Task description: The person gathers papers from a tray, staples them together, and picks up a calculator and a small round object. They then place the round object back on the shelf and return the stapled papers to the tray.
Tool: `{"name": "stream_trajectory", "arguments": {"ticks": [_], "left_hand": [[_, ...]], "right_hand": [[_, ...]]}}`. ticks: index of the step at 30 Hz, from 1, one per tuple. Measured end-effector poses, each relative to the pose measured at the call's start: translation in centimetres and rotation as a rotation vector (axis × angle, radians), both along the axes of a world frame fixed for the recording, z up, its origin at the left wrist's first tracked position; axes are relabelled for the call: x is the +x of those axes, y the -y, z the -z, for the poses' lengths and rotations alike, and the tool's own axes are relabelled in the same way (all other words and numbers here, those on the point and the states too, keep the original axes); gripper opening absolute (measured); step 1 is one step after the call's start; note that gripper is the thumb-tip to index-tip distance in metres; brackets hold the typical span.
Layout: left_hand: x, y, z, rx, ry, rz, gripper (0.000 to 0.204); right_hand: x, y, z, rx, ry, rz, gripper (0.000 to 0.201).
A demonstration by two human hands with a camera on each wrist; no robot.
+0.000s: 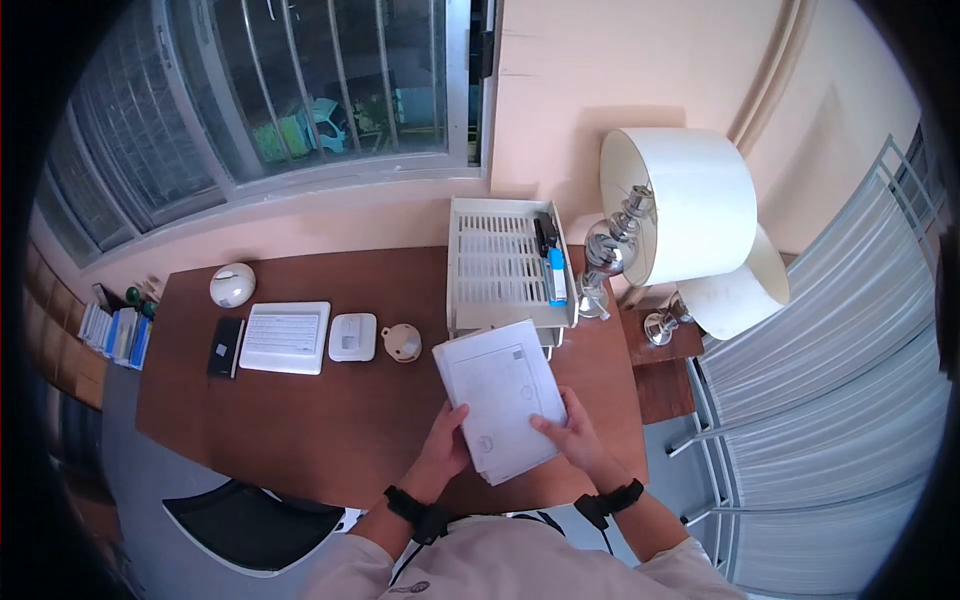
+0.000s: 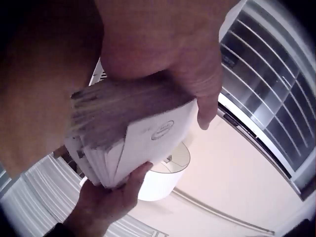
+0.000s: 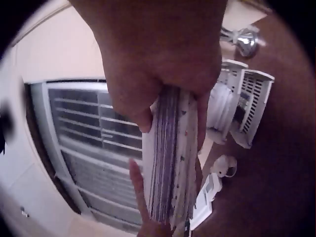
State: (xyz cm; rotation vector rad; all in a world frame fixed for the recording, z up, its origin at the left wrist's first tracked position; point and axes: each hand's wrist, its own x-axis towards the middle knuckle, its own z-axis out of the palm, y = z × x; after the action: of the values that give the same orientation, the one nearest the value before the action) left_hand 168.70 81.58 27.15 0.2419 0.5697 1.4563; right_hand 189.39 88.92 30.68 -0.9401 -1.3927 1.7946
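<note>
Closest to us, our left hand (image 1: 447,447) and right hand (image 1: 568,430) both clamp the stack of papers (image 1: 500,395), fingers curled round its near edges, one hand on each side. The stack is lifted off the counter (image 1: 330,420), its long axis running away from us toward the wall, tilted slightly left. Straight beyond its far edge, just past it, sits the white paper tray (image 1: 505,265), its long side on nearly the same line. Neither hand is clearly nearer the tray. Further right stands the lamp (image 1: 675,205).
</note>
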Motion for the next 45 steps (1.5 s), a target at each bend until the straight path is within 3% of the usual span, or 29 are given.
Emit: {"name": "stream_trajectory", "arguments": {"ticks": [2,3,5,6,8,10,11,12,13,15,17,18,19,21,22,24,27,30,32,34,41,43,44,45], "left_hand": [[-0.5,0.8,0.7,-0.064,-0.077,-0.061,0.062],[-1.2,1.4,0.9,-0.068,-0.073,-0.058,0.062],[-2.8,2.4,-0.7,0.025,-0.186,-0.120,0.066],[-3.8,2.7,0.3,0.028,-0.184,-0.114,0.066],[-5.7,4.1,4.0,0.154,-0.013,-0.234,0.067],[-6.9,6.6,7.0,0.048,0.088,-0.325,0.068],[-7.5,7.1,7.6,-0.062,0.188,-0.416,0.069],[-6.8,8.2,4.3,0.060,0.151,-0.368,0.067],[-7.6,8.5,5.0,0.071,0.151,-0.362,0.067],[-9.3,9.7,7.2,0.483,0.473,-0.261,0.067],[-9.6,10.8,4.7,0.429,0.441,-0.286,0.064],[-9.0,11.2,0.5,0.378,0.423,-0.303,0.060],[-9.2,11.7,0.3,0.381,0.430,-0.315,0.060],[-10.3,13.0,0.7,0.171,0.455,-0.529,0.057],[-11.8,13.0,3.0,0.291,0.415,-0.435,0.061],[-13.3,14.6,6.3,0.268,0.368,-0.438,0.063],[-14.7,15.8,9.5,0.210,0.223,-0.441,0.070],[-15.5,16.2,11.3,0.154,0.072,-0.459,0.078],[-15.2,15.6,10.5,0.138,0.023,-0.479,0.080],[-14.5,15.5,9.0,-0.090,-0.044,-0.665,0.077],[-15.3,18.1,8.7,-0.054,-0.133,-0.693,0.075],[-15.7,19.6,9.7,-0.084,-0.104,-0.734,0.075],[-16.0,20.2,9.9,-0.096,-0.112,-0.739,0.075],[-16.4,20.9,10.2,-0.034,-0.105,-0.650,0.075]], "right_hand": [[-0.8,0.7,-0.4,0.242,0.150,-0.053,0.054],[-1.2,0.9,-1.0,0.237,0.155,-0.050,0.054],[-2.7,1.0,-5.7,0.456,0.463,-0.332,0.058],[-3.6,0.6,-8.0,0.456,0.466,-0.326,0.058],[-5.6,-1.1,-11.8,0.566,0.466,-0.716,0.053],[-7.1,-5.9,-8.6,0.923,0.388,-0.487,0.044],[-8.0,-9.0,-7.7,0.877,0.642,-0.250,0.044],[-8.5,-12.8,-7.0,1.078,0.934,-0.063,0.048],[-8.3,-16.4,-5.8,1.125,1.212,0.042,0.048],[-7.4,-21.1,-3.7,1.033,1.424,0.174,0.050],[-7.8,-22.9,-3.1,1.037,1.536,0.107,0.050],[-8.1,-23.2,-3.0,1.028,1.644,0.033,0.050],[-8.5,-23.4,-3.0,1.038,1.647,0.023,0.050],[-9.3,-23.4,-2.8,1.121,1.617,0.053,0.045],[-9.7,-23.3,-2.8,1.125,1.617,0.048,0.045],[-10.1,-23.2,-2.9,1.012,1.535,0.080,0.045],[-10.0,-25.3,0.4,1.022,1.584,0.123,0.043],[-10.0,-26.0,-1.6,1.008,1.481,0.148,0.039],[-10.7,-27.2,-3.0,1.019,1.449,0.160,0.035],[-12.1,-28.9,-3.8,0.996,1.446,0.186,0.030],[-15.1,-33.4,-2.9,0.901,1.510,0.177,0.038],[-15.3,-33.6,-1.8,1.103,1.632,0.285,0.038],[-15.4,-33.8,-1.2,1.096,1.626,0.271,0.038],[-15.5,-34.3,-0.8,1.018,1.633,0.229,0.033]]}}
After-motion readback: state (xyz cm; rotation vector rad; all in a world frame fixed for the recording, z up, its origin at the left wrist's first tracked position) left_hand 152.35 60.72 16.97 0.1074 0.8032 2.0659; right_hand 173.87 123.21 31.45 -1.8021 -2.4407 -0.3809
